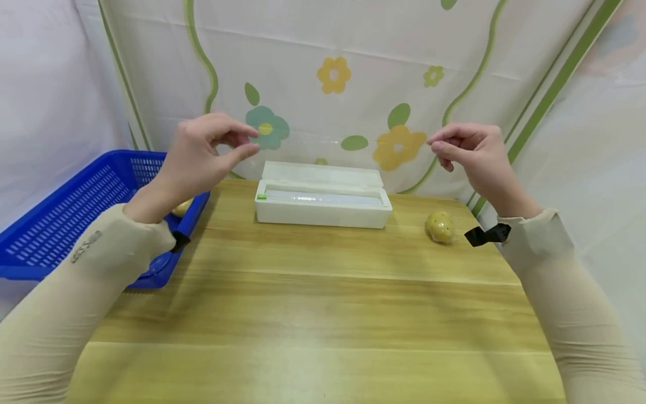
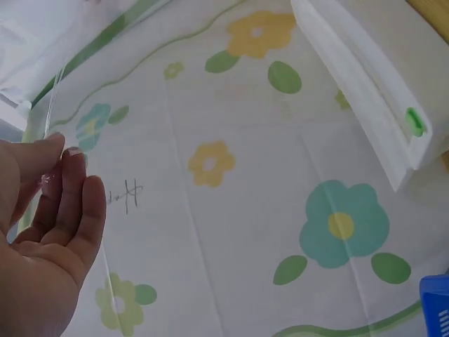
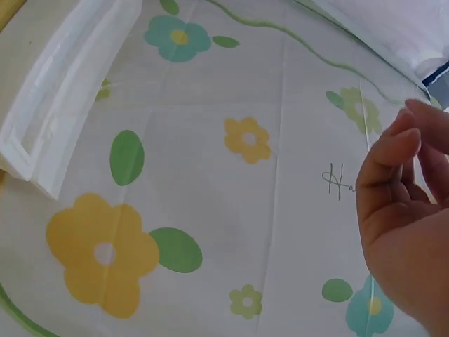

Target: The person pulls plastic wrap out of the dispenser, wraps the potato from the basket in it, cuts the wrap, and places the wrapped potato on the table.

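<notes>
Both hands are raised above the table at the same height, wide apart. My left hand (image 1: 204, 147) pinches the edge of a clear sheet of plastic wrap (image 2: 52, 105) between thumb and fingers. On the other side, my right hand (image 1: 471, 148) has thumb and forefinger pinched together at the sheet's opposite end. The film is nearly invisible, showing only as faint glints between the hands in the head view. Below and between them stands a white plastic wrap dispenser box (image 1: 323, 213), its lid (image 1: 323, 174) up, the roll inside and a green slider (image 1: 261, 196) at its left end.
A yellow, dark-specked, potato-like lump (image 1: 440, 227) in shiny clear film lies on the wooden table (image 1: 313, 314) at right. On the left stands a blue plastic basket (image 1: 65, 213) with a yellowish item (image 1: 181, 208) inside, partly hidden by my left arm. A flower-printed curtain (image 1: 313, 33) hangs behind.
</notes>
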The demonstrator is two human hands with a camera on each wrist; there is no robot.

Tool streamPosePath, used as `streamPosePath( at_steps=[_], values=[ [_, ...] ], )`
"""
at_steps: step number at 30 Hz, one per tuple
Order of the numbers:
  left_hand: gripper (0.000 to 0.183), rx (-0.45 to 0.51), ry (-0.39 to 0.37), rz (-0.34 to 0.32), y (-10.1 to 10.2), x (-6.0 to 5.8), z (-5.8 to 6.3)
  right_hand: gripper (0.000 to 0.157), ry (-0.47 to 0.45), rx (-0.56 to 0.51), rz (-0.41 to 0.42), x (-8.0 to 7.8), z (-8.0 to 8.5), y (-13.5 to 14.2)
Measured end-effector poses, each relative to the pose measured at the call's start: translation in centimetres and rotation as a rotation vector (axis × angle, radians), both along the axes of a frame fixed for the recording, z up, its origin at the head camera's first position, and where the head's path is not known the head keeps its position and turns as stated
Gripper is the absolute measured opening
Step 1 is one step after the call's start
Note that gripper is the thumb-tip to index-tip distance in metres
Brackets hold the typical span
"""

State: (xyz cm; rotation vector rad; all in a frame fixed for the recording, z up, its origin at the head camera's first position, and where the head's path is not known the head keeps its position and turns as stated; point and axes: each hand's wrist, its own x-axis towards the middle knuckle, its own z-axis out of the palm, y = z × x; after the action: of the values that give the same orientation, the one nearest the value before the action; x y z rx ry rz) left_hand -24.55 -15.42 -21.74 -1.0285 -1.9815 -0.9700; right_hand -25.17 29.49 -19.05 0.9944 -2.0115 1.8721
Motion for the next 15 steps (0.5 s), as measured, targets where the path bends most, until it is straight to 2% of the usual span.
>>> streamPosePath(
  at_steps=[3, 5, 7, 11, 13, 15],
  values=[
    [0.020, -0.059, -0.043, -0.098, -0.4, 2.1, 0.1, 0.010, -0.050, 0.038, 0.142, 0.9, -0.7, 0.9],
    [0.023, -0.103, -0.073, -0.163, -0.6, 3.3, 0.0, 0.013, -0.089, 0.057, 0.265, 1.4, -1.5, 1.4],
    [0.028, -0.138, -0.095, -0.236, -0.9, 4.1, -0.7, 0.018, -0.114, 0.103, 0.347, 1.8, -2.4, 1.8],
    [0.036, -0.189, -0.177, -0.370, -1.9, 4.0, -3.7, 0.026, -0.167, 0.212, 0.474, 2.6, -4.9, 2.1],
    [0.036, -0.211, -0.244, -0.430, -2.2, 3.9, -5.6, 0.028, -0.205, 0.266, 0.536, 2.8, -6.4, 2.3],
    [0.031, -0.244, -0.327, -0.464, -2.3, 4.0, -7.4, 0.028, -0.241, 0.324, 0.582, 3.0, -8.0, 2.5]
  ],
)
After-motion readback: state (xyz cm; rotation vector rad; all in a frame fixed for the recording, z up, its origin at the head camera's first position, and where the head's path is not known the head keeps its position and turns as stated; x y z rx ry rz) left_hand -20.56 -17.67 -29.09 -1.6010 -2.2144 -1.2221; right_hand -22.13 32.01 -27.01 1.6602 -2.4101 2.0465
